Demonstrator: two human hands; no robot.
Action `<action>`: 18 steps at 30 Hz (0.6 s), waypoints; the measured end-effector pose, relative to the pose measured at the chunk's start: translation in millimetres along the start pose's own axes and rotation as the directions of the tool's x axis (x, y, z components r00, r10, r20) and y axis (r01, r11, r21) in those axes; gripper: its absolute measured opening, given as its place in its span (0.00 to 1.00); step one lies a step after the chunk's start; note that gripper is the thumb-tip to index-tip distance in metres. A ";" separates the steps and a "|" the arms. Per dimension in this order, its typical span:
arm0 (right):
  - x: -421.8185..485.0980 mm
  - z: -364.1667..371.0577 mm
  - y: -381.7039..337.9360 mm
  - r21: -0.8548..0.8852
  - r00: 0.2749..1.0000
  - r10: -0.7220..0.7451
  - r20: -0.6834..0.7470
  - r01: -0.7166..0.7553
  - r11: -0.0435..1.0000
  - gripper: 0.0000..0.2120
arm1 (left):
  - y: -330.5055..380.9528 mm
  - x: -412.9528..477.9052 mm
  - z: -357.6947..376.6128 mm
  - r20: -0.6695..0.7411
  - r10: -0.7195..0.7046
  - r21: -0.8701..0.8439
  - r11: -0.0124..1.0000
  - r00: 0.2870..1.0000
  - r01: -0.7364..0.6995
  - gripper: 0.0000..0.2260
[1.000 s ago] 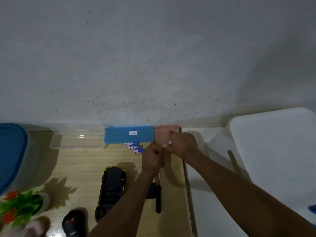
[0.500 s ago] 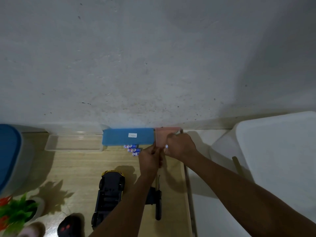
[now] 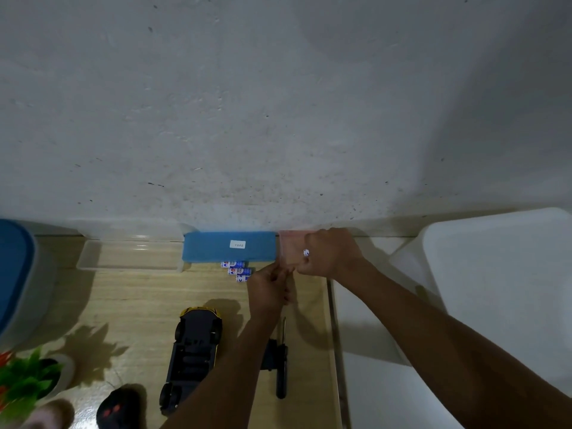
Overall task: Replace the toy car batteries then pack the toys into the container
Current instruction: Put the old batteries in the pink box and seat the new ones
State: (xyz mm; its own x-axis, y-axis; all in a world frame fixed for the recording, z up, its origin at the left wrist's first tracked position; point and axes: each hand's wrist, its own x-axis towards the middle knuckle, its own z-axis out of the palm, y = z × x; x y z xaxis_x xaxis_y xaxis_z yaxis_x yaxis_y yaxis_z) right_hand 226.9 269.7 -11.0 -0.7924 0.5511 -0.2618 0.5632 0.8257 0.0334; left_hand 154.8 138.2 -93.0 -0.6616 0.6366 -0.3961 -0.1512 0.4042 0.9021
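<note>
Pink rectangular box (image 3: pixel 288 252) at the desk's (image 3: pixel 139 298) rear: our right hand (image 3: pixel 329 253) still grips one blue-white battery (image 3: pixel 305 252); we cannot tell whether our left hand (image 3: pixel 267 287), fingers curled, holds anything. Upturned yellow-black toy car (image 3: pixel 193 354) remains unloaded.

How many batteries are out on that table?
3 batteries, side by side in front of the blue box: one nearest it, one in the middle, one nearest the left hand. A blue-and-white tip in the right hand may be a fourth.
</note>
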 end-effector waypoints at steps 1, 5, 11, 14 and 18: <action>-1.4 -0.2 1.7 0.023 0.999 0.033 -0.030 -0.032 0.999 0.11 | -0.5 -0.5 -0.7 0.008 0.014 0.016 1.000 1.000 -0.014 0.06; -10.4 3.7 5.5 0.230 0.962 0.208 -0.180 -0.164 0.959 0.17 | -0.5 -3.8 -4.4 0.061 0.067 0.070 0.995 0.996 -0.072 0.10; -15.3 11.6 5.6 0.515 0.821 0.489 -0.294 -0.295 0.805 0.13 | 2.3 -7.4 -4.6 0.036 0.111 0.137 0.984 0.993 -0.115 0.11; -14.8 16.3 -1.0 0.664 0.739 0.632 -0.235 -0.352 0.659 0.14 | 3.6 -7.1 -1.7 -0.016 0.113 0.156 0.982 0.993 -0.109 0.14; -9.2 24.1 -11.1 0.883 0.594 0.804 0.027 -0.392 0.259 0.15 | 1.8 -6.3 -2.9 -0.037 0.108 0.161 0.982 0.993 -0.101 0.16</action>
State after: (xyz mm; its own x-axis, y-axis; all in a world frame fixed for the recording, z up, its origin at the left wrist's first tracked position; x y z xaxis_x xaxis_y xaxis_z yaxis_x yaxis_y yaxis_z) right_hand 233.6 252.6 -32.2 -0.0111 0.9879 -0.1549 0.6636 -0.1086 -0.7401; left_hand 156.6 133.0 -88.4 -0.7008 0.6518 -0.2899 0.0362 0.4383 0.8981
